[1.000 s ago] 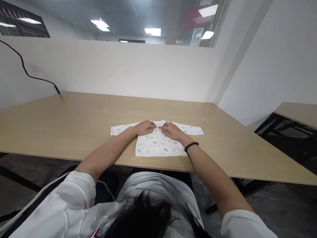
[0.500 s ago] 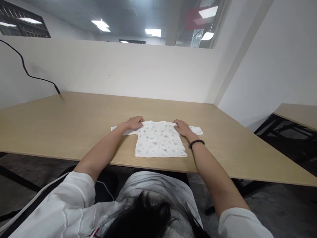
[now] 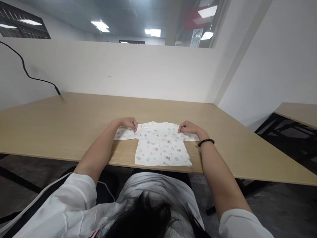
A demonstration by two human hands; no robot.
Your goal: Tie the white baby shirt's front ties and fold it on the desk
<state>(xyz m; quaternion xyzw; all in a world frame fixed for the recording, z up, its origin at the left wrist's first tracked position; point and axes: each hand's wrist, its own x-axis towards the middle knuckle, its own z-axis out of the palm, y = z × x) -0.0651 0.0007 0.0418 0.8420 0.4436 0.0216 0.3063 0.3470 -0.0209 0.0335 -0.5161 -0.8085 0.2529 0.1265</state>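
A small white baby shirt (image 3: 159,145) with a pale green print lies flat on the wooden table (image 3: 74,125), its hem at the near edge. My left hand (image 3: 126,123) pinches the shirt at its left shoulder, where the sleeve starts. My right hand (image 3: 189,127) pinches the right shoulder in the same way; a black bead bracelet (image 3: 206,142) sits on that wrist. Both short sleeves stick out sideways under my hands.
A black cable (image 3: 27,74) hangs down the white partition at the far left and ends at the table top. A second table (image 3: 297,114) stands to the right, with a gap of floor between.
My hands have moved apart from the shirt's middle to its shoulders and closed on the cloth. The shirt has slid a little toward me.
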